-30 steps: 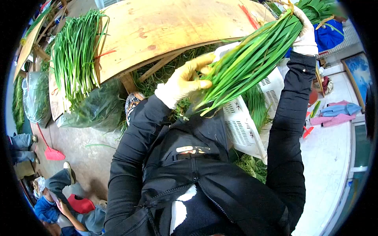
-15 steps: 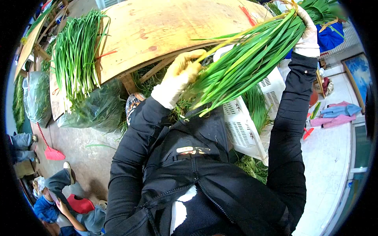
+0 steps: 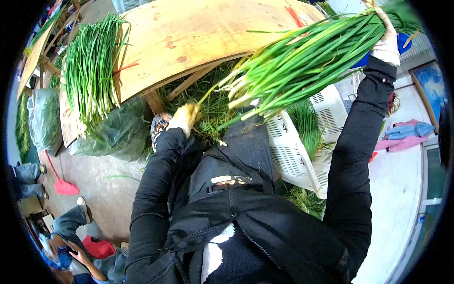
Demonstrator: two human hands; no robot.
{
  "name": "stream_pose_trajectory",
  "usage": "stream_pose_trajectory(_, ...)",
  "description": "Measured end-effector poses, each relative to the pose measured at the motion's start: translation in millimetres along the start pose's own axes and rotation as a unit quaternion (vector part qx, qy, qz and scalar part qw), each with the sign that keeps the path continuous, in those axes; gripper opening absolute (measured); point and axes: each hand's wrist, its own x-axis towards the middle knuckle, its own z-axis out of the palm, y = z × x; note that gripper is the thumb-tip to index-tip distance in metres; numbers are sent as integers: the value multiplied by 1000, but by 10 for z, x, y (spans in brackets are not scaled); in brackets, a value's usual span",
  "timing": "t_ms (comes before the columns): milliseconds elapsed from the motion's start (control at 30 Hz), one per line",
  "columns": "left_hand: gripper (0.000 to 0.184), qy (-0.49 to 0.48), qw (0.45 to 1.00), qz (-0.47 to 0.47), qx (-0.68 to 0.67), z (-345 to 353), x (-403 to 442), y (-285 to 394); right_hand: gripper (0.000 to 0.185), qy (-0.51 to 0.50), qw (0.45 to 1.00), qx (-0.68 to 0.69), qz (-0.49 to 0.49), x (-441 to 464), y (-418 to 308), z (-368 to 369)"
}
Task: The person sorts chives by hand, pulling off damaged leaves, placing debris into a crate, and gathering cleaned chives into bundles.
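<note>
A large bunch of green leafy stalks (image 3: 302, 66) spreads from upper right to the centre, pale ends toward the lower left. My gloved right hand (image 3: 387, 31) is closed around its far end, its fingers partly hidden by leaves. My gloved left hand (image 3: 185, 117), blurred, is low and left of the bunch. It is closed on a thin yellowish leaf (image 3: 206, 93), which stretches up toward the pale stalk ends. Another bunch of stalks (image 3: 94, 66) lies on the left part of the wooden table (image 3: 189, 33), a red tie (image 3: 126, 66) beside it.
A white perforated crate (image 3: 291, 151) holding green stalks is below the held bunch. Plastic bags of greens (image 3: 116, 130) lie under the table at left. Loose greens (image 3: 208, 125) are below its edge. A seated person (image 3: 71, 255) and a red dustpan (image 3: 65, 186) are lower left.
My left hand has moved down and left, away from the bunch, drawing a yellowish leaf. My right hand has shifted right with the bunch, and the pale stalk ends now show.
</note>
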Motion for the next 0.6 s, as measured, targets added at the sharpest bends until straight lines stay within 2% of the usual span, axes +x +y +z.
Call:
stream_pose_trajectory(33, 42, -42, 995, -18, 85, 53, 26, -130, 13, 1, 1000, 0, -3, 40, -14, -8)
stream_pose_trajectory(67, 65, -67, 997, 36, 6, 140, 26, -356, 14, 12, 1000, 4, -7, 69, -39, -11)
stream_pose_trajectory(133, 92, 93, 959, 266, 18, 114, -42, -28, 18, 32, 999, 24, -11, 69, -33, 32)
stream_pose_trajectory(200, 103, -27, 925, 349, -150, 109, 14, 239, 16, -6, 999, 43, 0, 128, 34, 14)
stream_pose_trajectory(233, 104, -131, 871, 358, -309, 91, 10, 486, 19, -74, 943, -220, -239, 202, 200, -197)
stream_pose_trajectory(267, 104, -230, 784, 352, -456, 31, -56, 790, 26, -21, 802, -492, -337, 204, 232, -201)
stream_pose_trajectory(300, 97, -299, 705, 244, -595, -113, -404, 1094, 24, -60, 875, -401, -263, 274, 261, -180)
stream_pose_trajectory(333, 73, -292, 743, 61, -599, -93, -436, 1124, 23, -97, 930, -302, -185, 289, 272, -54)
stream_pose_trajectory(367, 64, -283, 784, 66, -548, -65, -396, 1101, 21, -48, 822, -518, -233, 233, 254, 44)
stream_pose_trajectory(400, 55, -272, 821, 70, -496, 12, -327, 1027, 20, -7, 705, -609, -363, 82, 269, 231)
stream_pose_trajectory(433, 38, -267, 776, 93, -564, 168, -350, 898, 20, -48, 887, -399, -229, 309, 298, 51)
stream_pose_trajectory(467, 27, -268, 828, 89, -485, 187, -349, 718, 20, -84, 982, -151, -72, 534, 332, -127)
stream_pose_trajectory(500, 22, -182, 896, 65, -399, 203, -401, 643, 20, -65, 931, -306, -188, 500, 350, -82)
stream_pose_trajectory(533, 20, -114, 915, 48, -383, 387, -311, 262, 21, -36, 998, -27, -37, 486, 285, 46)
stream_pose_trajectory(600, 22, -10, 925, -89, -370, 603, -189, -420, 22, -47, 992, -41, -106, 696, 343, -170)
